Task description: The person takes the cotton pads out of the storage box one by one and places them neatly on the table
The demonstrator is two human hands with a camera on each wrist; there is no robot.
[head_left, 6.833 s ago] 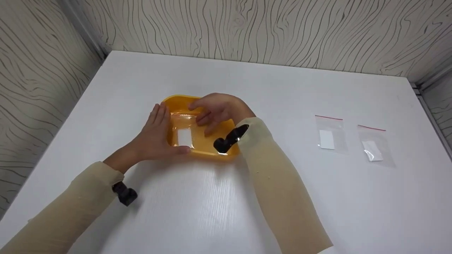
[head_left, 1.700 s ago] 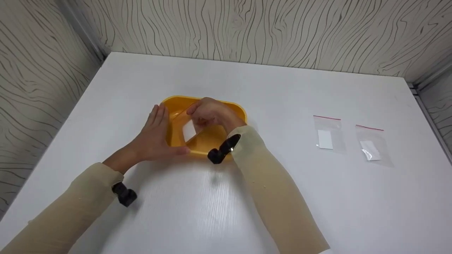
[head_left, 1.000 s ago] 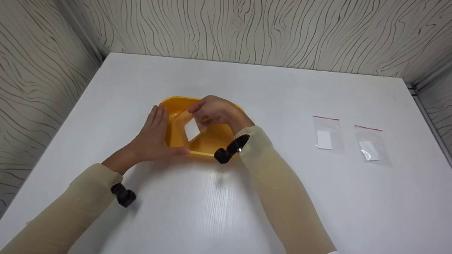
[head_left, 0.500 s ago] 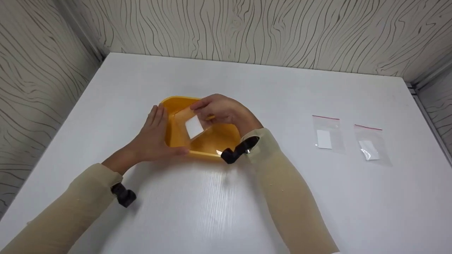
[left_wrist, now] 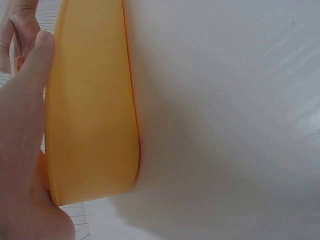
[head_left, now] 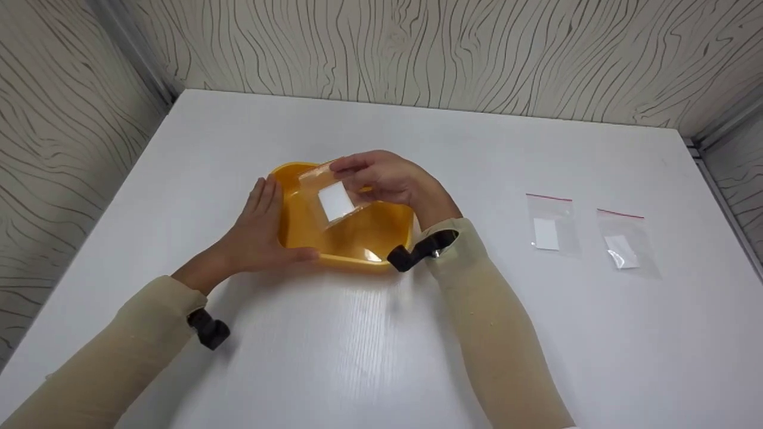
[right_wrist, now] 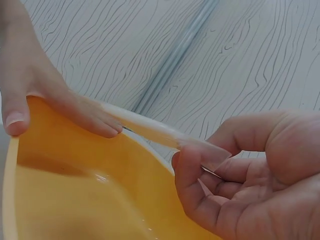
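A clear zip bag (head_left: pixel 313 180) with a white card (head_left: pixel 335 201) inside is tilted above the yellow plastic tub (head_left: pixel 357 262). My right hand (head_left: pixel 390 179) pinches the bag by its right side between thumb and fingers. The right wrist view shows the bag (right_wrist: pixel 205 150) nearly edge-on, over the tub's far side. My left hand (head_left: pixel 253 238) rests on the tub's left corner, its fingers straight along the left rim and the thumb laid on the near rim. In the left wrist view the tub's outer wall (left_wrist: pixel 95 100) fills the left part.
Two more clear zip bags with red seals, a left one (head_left: pixel 545 229) and a right one (head_left: pixel 620 244), lie on the white table (head_left: pixel 477 357) to the right. Each has a white card inside. A wood-grain patterned wall (head_left: pixel 417 53) stands behind the table.
My right hand earlier hovered over the bag lying in the tub; it has since pinched the bag and raised it up and to the right. My left hand stays on the tub.
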